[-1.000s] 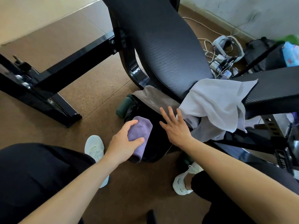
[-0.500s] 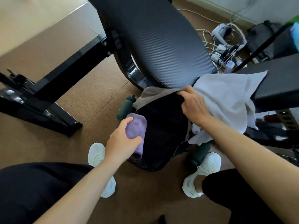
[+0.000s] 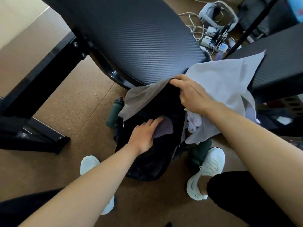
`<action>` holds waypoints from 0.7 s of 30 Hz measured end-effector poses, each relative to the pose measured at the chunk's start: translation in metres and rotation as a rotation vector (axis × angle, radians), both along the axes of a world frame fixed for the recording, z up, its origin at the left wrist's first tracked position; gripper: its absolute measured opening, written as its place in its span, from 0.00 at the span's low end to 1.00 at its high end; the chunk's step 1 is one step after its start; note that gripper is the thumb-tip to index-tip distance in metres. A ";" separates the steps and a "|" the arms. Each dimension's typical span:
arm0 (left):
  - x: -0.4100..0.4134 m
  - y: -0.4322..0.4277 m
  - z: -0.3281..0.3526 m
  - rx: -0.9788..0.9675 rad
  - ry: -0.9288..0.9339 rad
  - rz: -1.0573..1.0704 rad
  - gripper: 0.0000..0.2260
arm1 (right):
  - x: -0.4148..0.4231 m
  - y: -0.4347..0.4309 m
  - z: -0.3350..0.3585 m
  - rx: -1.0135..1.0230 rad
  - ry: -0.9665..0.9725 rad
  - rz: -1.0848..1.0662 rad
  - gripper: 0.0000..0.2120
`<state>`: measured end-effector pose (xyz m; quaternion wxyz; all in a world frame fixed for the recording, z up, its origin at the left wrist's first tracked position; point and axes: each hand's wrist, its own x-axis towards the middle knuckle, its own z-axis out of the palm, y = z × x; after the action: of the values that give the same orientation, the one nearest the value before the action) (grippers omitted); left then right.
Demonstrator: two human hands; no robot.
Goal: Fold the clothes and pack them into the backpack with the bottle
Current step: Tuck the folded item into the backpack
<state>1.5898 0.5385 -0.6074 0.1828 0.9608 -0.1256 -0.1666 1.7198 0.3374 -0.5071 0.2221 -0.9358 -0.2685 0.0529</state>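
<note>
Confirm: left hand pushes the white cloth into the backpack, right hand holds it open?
No. In the head view the left hand presses a purple cloth into the backpack; the white cloth hangs off the bench. The right hand does hold it open.

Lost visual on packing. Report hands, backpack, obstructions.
Left hand pushes purple cloth into backpack. Right hand holds its flap open. Bottle outside beside it. White garment hangs at opening.

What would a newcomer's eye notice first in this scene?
The black backpack on the floor at the centre: the right hand holds its opening up while the left hand presses a purple cloth inside. A pale cloth hangs over the bench at right; a green bottle is left of the backpack.
</note>
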 end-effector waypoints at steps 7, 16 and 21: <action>0.040 -0.005 -0.053 0.491 -0.336 -0.309 0.23 | 0.003 -0.011 -0.007 0.000 0.042 0.016 0.31; 0.026 -0.024 -0.101 0.447 0.097 -0.076 0.28 | 0.003 -0.006 -0.005 0.005 0.052 -0.018 0.33; 0.052 -0.021 -0.102 0.440 0.343 -0.011 0.28 | -0.003 -0.004 0.002 -0.066 0.042 -0.077 0.34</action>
<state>1.6417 0.5171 -0.7097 -0.0124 0.9345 -0.0590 -0.3509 1.7171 0.3336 -0.5051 0.1986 -0.9510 -0.2256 0.0730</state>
